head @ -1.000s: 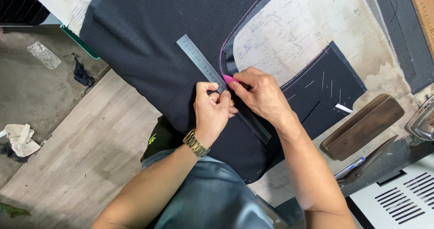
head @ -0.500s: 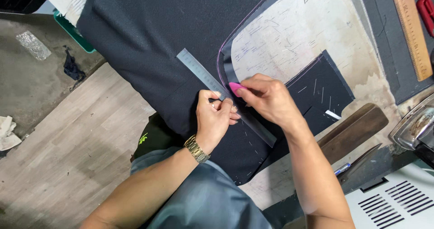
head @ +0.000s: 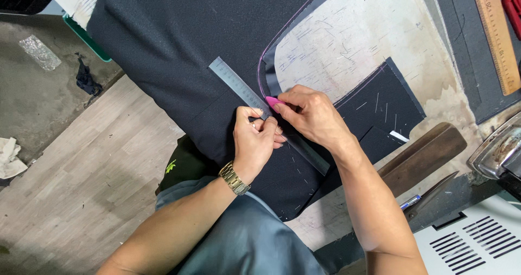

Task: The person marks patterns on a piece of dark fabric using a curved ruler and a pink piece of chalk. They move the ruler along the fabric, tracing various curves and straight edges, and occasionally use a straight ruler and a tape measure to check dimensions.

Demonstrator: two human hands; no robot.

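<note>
A large piece of dark navy fabric [head: 184,41] lies over the worktable, with a pink chalk line along its curved edge. A metal ruler [head: 239,86] rests diagonally on the cloth. My left hand [head: 256,139], with a gold watch on the wrist, presses down on the ruler near its middle. My right hand [head: 306,115] pinches a pink piece of tailor's chalk [head: 273,100] against the ruler's edge. A smaller dark fabric piece [head: 382,109] with white chalk marks lies to the right of my hands.
A wooden ruler [head: 495,36] and a red tool [head: 512,6] lie at the top right. A brown wooden block [head: 423,155] sits right of my arm, with an iron [head: 499,153] and a white vented machine [head: 472,242] beyond. Scraps lie on the floor [head: 65,161] at left.
The view has shifted slightly. My hands stay on the ruler, and the right hand with the chalk has moved a little along its edge.
</note>
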